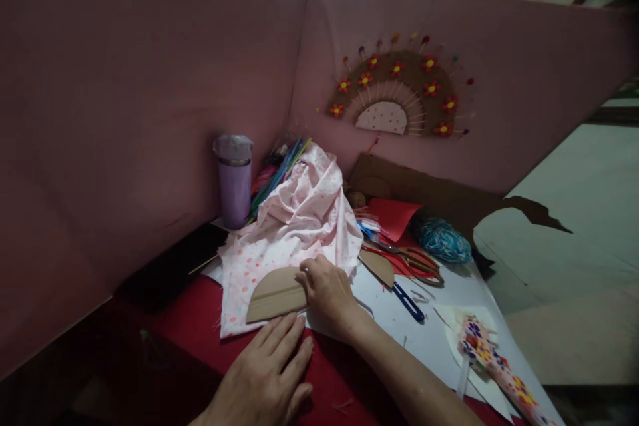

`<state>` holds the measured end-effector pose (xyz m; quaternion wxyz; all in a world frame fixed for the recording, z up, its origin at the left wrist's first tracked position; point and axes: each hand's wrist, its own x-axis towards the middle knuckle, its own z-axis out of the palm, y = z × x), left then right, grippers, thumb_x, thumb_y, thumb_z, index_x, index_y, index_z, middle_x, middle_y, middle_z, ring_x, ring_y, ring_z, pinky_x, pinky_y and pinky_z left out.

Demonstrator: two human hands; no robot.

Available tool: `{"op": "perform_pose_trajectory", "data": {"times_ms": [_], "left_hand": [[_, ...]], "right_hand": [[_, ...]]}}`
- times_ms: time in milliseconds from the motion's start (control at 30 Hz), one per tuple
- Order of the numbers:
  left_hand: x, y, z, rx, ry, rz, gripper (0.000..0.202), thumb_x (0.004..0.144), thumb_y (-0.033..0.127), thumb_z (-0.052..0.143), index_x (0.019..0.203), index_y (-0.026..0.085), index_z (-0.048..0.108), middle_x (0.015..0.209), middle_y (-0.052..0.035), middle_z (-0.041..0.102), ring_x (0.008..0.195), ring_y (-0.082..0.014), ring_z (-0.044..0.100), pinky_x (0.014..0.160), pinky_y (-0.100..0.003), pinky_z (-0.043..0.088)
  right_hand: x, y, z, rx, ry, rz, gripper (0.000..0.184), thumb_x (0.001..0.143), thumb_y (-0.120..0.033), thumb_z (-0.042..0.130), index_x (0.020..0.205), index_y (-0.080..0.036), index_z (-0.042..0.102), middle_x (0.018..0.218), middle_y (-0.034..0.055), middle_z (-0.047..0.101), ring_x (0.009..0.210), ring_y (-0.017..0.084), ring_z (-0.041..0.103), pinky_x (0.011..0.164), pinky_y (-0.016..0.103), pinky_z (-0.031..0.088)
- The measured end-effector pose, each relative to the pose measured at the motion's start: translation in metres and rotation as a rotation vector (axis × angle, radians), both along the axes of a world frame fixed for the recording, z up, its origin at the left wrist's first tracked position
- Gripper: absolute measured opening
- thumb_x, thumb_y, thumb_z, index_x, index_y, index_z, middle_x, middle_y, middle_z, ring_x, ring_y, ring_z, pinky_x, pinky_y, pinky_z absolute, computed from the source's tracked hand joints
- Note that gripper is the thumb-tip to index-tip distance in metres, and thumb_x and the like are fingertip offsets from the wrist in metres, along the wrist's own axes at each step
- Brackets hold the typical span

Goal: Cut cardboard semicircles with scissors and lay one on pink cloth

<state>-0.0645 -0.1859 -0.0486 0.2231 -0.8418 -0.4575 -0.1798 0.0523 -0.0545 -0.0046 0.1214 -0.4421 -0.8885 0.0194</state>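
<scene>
A half-circle of brown cardboard [277,294] lies on pink dotted fabric [314,196], its straight edge facing me. My right hand [329,289] has its fingers curled closed at the cardboard's right end, holding it; the fingertips are partly hidden. Flat and open, my left hand [264,373] rests with fingertips by the fabric's front edge, just below the cardboard. Beyond my right hand are a second cardboard piece [378,267], a dark blue cutter [408,301] and scissors [412,258]. The fabric is bunched up toward the back.
A purple tumbler [234,180] stands at the back left, beside colourful sticks [284,170]. Blue yarn [442,237] and red sheets [394,215] lie at the right. A flower-decorated cardboard arch [399,73] is on the pink panel. A paint-spotted item [499,366] lies front right.
</scene>
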Motion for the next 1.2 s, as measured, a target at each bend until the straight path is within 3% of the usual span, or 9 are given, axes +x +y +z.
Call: {"op": "perform_pose_trajectory", "data": {"times_ms": [167,300,367,433,533,733,933,1067,1200], "left_hand": [[0.003,-0.001,0.0,0.025,-0.066,-0.022,0.035,0.083,0.026,0.055,0.114,0.013,0.062,0.118,-0.016,0.067,0.108,-0.0305,0.063,0.084,-0.044,0.055],[-0.006,0.004,0.017,-0.029,-0.284,-0.094,0.018,0.086,0.024,0.053,0.096,0.019,0.067,0.107,-0.0104,0.072,0.098,-0.0241,0.065,0.081,-0.036,0.055],[-0.021,0.015,0.031,-0.076,-0.398,-0.067,0.019,0.088,0.019,0.049,0.095,0.019,0.066,0.101,-0.0088,0.072,0.09,-0.0204,0.065,0.077,-0.033,0.054],[-0.04,0.034,0.042,-0.157,-0.444,0.041,0.022,0.088,0.014,0.047,0.093,0.02,0.067,0.096,-0.0082,0.071,0.088,-0.021,0.063,0.078,-0.036,0.051],[-0.064,0.068,0.05,-0.303,-0.448,0.204,0.019,0.086,0.016,0.049,0.091,0.017,0.067,0.089,-0.0092,0.068,0.088,-0.0235,0.059,0.076,-0.037,0.047],[-0.072,0.108,0.044,-0.433,-0.305,0.345,0.02,0.08,0.01,0.048,0.076,0.018,0.065,0.083,-0.0084,0.064,0.084,-0.0238,0.055,0.074,-0.036,0.039],[-0.075,0.111,0.039,-0.445,-0.364,0.341,0.008,0.078,0.014,0.055,0.074,0.018,0.06,0.08,-0.0066,0.063,0.08,-0.0223,0.053,0.07,-0.034,0.037],[-0.078,0.11,0.033,-0.433,-0.398,0.33,0.007,0.08,0.019,0.057,0.073,0.019,0.057,0.08,-0.0053,0.062,0.083,-0.0215,0.052,0.073,-0.033,0.037],[-0.081,0.108,0.028,-0.399,-0.466,0.317,0.017,0.084,0.03,0.056,0.071,0.02,0.056,0.078,-0.0046,0.061,0.081,-0.0212,0.053,0.072,-0.033,0.038]], "right_hand": [[-0.003,-0.003,-0.003,0.025,-0.01,-0.028,0.013,0.092,-0.03,0.053,0.093,-0.021,0.063,0.091,0.0054,0.064,0.081,0.019,0.06,0.063,0.026,0.033],[-0.002,0.003,-0.001,0.035,0.038,-0.03,0.014,0.092,-0.027,0.051,0.09,-0.021,0.064,0.091,0.0055,0.064,0.084,0.019,0.059,0.065,0.026,0.035],[0.0,0.012,0.001,0.032,0.091,-0.056,0.017,0.093,-0.022,0.047,0.089,-0.02,0.064,0.093,0.006,0.064,0.086,0.018,0.059,0.069,0.026,0.036],[0.004,0.023,0.004,0.031,0.125,-0.098,0.021,0.092,-0.017,0.043,0.091,-0.019,0.064,0.095,0.0078,0.064,0.088,0.019,0.059,0.072,0.026,0.037],[0.011,0.036,0.005,0.027,0.148,-0.141,0.025,0.091,-0.014,0.041,0.095,-0.018,0.066,0.097,0.0107,0.066,0.091,0.021,0.06,0.074,0.028,0.037],[0.025,0.05,0.008,-0.057,0.23,-0.192,0.028,0.089,-0.017,0.042,0.093,-0.019,0.069,0.088,0.0101,0.071,0.081,0.022,0.063,0.064,0.028,0.036],[0.034,0.072,0.008,-0.227,0.331,-0.06,0.025,0.087,-0.022,0.049,0.073,-0.016,0.069,0.07,0.0027,0.069,0.066,0.014,0.059,0.059,0.022,0.037],[0.034,0.076,-0.008,-0.3,0.401,-0.022,0.011,0.076,-0.023,0.06,0.073,-0.015,0.068,0.064,-0.0017,0.063,0.058,0.012,0.054,0.052,0.02,0.034],[0.033,0.075,-0.023,-0.294,0.479,-0.025,0.011,0.069,-0.025,0.064,0.075,-0.016,0.064,0.064,-0.0037,0.057,0.059,0.011,0.05,0.052,0.019,0.033]]}}
